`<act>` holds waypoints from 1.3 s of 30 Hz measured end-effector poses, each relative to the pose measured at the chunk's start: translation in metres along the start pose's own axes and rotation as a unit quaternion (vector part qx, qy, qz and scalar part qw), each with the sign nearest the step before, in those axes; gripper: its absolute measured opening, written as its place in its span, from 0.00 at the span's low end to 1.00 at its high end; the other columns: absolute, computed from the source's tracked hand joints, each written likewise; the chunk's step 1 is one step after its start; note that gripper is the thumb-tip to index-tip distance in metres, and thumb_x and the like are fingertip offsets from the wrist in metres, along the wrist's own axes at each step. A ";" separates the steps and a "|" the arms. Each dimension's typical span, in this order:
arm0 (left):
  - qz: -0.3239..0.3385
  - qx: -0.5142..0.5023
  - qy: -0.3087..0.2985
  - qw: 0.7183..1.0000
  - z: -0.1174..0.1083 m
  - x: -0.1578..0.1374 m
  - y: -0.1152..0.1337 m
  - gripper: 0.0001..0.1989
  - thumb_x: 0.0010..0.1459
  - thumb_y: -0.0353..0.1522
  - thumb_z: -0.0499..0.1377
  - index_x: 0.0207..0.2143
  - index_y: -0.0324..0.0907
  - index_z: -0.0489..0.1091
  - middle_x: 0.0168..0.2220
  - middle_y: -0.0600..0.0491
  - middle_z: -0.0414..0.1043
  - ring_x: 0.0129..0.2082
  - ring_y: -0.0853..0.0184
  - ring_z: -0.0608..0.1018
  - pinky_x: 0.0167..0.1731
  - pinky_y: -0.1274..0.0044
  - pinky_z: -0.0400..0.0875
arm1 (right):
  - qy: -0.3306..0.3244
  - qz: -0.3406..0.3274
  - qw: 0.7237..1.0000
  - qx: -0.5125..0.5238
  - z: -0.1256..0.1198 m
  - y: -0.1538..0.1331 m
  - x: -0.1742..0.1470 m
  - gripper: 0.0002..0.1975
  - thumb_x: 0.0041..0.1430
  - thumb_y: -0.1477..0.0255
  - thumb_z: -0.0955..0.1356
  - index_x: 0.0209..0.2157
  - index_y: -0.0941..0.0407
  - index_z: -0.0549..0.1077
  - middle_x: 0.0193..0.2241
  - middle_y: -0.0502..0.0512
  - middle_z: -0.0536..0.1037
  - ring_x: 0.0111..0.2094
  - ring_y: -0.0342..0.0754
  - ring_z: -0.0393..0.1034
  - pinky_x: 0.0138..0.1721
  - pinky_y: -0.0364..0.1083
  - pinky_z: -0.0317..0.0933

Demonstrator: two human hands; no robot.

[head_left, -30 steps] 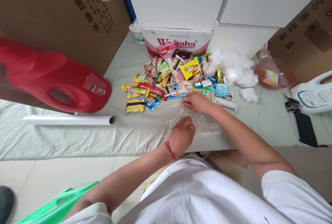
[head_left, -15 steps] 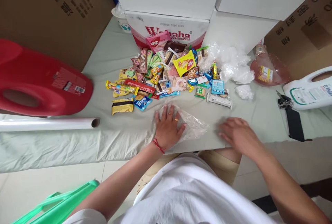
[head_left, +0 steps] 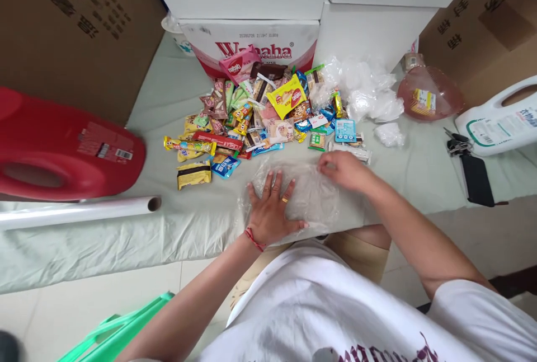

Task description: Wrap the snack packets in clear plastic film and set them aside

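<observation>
- Your left hand (head_left: 272, 211) lies flat and wide on the clear plastic film (head_left: 312, 197), just nearer you than the snack pile (head_left: 251, 121), probably to stop it sliding.
- Your right hand (head_left: 348, 170) curls narrow at the film's edge, perhaps straightening it; whether it pinches, you can't tell.
- Pale green cloth (head_left: 201, 211) runs under the pile; a Wahaha carton (head_left: 277, 50) stands behind.

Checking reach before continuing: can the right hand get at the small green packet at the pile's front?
Probably yes: the right hand is close to the small green packet and nothing visible lies between, though it seems to be touching the plastic bag.
</observation>
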State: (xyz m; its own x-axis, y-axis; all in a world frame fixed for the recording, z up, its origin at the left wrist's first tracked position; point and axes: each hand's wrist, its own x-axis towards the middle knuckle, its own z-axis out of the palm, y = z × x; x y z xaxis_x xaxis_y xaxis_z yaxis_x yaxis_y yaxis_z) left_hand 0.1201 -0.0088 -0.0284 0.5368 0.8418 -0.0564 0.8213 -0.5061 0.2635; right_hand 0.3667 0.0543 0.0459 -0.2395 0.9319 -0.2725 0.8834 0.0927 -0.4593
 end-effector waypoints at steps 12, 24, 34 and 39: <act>-0.050 -0.139 0.083 0.986 0.006 0.001 -0.012 0.29 0.75 0.38 0.38 0.74 0.40 0.48 0.73 0.42 0.56 0.74 0.56 0.56 0.72 0.50 0.41 | 0.096 -0.205 0.968 -0.106 0.024 -0.038 -0.058 0.28 0.67 0.57 0.69 0.62 0.58 0.70 0.53 0.67 0.76 0.53 0.61 0.65 0.53 0.58 0.61; -0.068 0.000 0.066 0.996 -0.013 0.005 -0.043 0.27 0.72 0.39 0.45 0.68 0.45 0.64 0.71 0.45 0.60 0.71 0.52 0.63 0.70 0.48 0.45 | -0.082 -0.184 0.979 0.034 0.023 0.044 -0.128 0.15 0.73 0.64 0.63 0.44 0.54 0.80 0.36 0.57 0.79 0.39 0.51 0.71 0.43 0.49 0.64; -0.053 0.034 0.039 0.997 -0.010 -0.001 -0.040 0.32 0.72 0.45 0.44 0.73 0.43 0.53 0.74 0.43 0.51 0.74 0.51 0.57 0.71 0.46 0.42 | 0.112 -0.133 0.966 -0.193 0.010 -0.044 0.094 0.34 0.65 0.70 0.69 0.70 0.61 0.60 0.69 0.69 0.62 0.64 0.63 0.61 0.55 0.52 0.63; -0.054 0.026 0.037 0.997 -0.011 -0.003 -0.041 0.34 0.72 0.48 0.45 0.73 0.44 0.53 0.74 0.45 0.50 0.75 0.51 0.55 0.71 0.44 0.36 | 0.083 -0.099 0.968 -0.213 0.008 -0.037 0.104 0.34 0.66 0.66 0.68 0.69 0.60 0.61 0.62 0.70 0.68 0.52 0.63 0.72 0.46 0.53 0.67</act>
State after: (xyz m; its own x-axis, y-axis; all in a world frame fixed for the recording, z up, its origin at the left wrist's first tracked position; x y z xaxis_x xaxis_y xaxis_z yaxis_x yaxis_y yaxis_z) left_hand 0.0828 0.0115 -0.0288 0.4302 0.9027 -0.0101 0.8838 -0.4188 0.2087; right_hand 0.3063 0.1448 0.0275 -0.3855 0.9208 -0.0594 0.9208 0.3798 -0.0882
